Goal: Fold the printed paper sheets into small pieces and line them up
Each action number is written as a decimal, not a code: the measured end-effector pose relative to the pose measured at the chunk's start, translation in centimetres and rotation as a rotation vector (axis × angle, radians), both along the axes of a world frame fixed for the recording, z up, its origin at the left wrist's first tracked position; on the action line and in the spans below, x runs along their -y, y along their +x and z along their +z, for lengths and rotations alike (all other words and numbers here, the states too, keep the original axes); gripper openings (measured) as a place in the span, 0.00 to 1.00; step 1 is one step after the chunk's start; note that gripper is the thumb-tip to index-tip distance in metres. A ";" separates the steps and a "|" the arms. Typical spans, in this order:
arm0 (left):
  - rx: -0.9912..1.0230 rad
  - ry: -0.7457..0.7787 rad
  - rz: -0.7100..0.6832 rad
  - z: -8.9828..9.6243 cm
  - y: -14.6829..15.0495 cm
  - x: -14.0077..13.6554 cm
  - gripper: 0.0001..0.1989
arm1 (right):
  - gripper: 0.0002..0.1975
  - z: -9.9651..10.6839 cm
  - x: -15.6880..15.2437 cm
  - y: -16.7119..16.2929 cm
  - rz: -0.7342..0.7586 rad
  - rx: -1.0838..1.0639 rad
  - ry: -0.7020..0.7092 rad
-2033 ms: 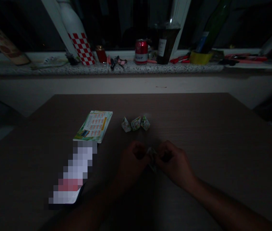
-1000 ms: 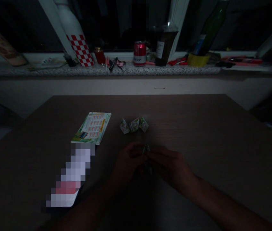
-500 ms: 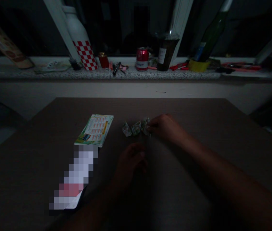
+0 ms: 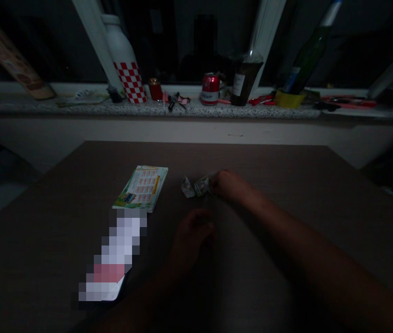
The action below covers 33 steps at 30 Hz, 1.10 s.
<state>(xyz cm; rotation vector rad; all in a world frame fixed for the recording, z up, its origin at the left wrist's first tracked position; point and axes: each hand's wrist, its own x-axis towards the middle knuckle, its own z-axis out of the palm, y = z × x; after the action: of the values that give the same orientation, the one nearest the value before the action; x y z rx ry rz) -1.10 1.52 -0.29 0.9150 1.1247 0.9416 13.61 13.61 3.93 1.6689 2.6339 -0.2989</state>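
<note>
Small folded pieces of printed paper stand side by side on the table. The left folded paper [image 4: 187, 188] and the middle one [image 4: 201, 186] show plainly. At the right end of this row my right hand [image 4: 229, 186] has its fingers closed on another folded paper, mostly covered by the fingertips. My left hand [image 4: 194, 236] hovers nearer to me, its fingers loosely bent and thumb apart, holding nothing. To the left lies a small stack of calendar cards [image 4: 144, 187]. Below that is a lit phone [image 4: 113, 292], its screen blurred out.
Behind the brown table [image 4: 269, 159] runs a speckled windowsill [image 4: 189, 111]. On it stand a red-checked white bottle [image 4: 130, 76], a red can [image 4: 210, 89], a dark cup [image 4: 243, 83] and a green bottle [image 4: 309, 55] in a yellow holder. The room is dim.
My right hand has shifted slightly left and down against the papers, and now covers most of the right folded paper. My left hand stays nearly in place. The view has moved a little.
</note>
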 end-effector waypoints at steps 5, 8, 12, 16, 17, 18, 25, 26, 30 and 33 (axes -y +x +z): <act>-0.133 0.066 -0.053 -0.2 -0.5 -0.1 0.19 | 0.11 0.1 0.4 0.0 -0.041 0.019 0.011; -0.376 0.183 -0.119 0.5 -1.2 0.0 0.18 | 0.12 0.9 0.9 0.2 -0.063 0.012 0.036; -0.918 0.572 -0.232 2.9 -2.7 0.1 0.12 | 0.14 2.1 1.9 -1.1 -0.031 -0.019 0.093; -1.392 0.575 -0.286 5.5 -5.9 -0.7 0.12 | 0.14 2.4 3.2 -4.5 0.137 -0.059 0.120; -1.474 0.547 -0.265 5.9 -6.9 -1.0 0.12 | 0.14 2.2 3.4 -5.5 0.187 -0.069 0.128; -1.525 0.527 -0.256 6.1 -7.9 -1.3 0.12 | 0.14 1.9 3.6 -6.6 0.234 -0.080 0.136; -1.552 0.619 -0.190 5.8 -12.9 -2.6 0.15 | 0.15 -1.1 2.8 -12.3 0.498 -0.160 0.186; -1.551 0.625 -0.190 5.7 -13.1 -2.6 0.15 | 0.15 -1.5 2.5 -12.8 0.529 -0.162 0.194; -1.569 0.582 -0.187 5.9 -13.3 -2.7 0.15 | 0.13 -2.3 1.8 -13.4 0.623 -0.144 0.194; -1.576 0.537 -0.194 6.3 -13.2 -2.6 0.15 | 0.12 -2.5 1.7 -13.2 0.635 -0.118 0.191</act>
<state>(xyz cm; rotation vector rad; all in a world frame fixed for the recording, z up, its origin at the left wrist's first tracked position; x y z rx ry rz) -14.34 4.10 5.98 2.3333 2.0104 0.1781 0.39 11.86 1.44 0.7731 3.1749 -0.1331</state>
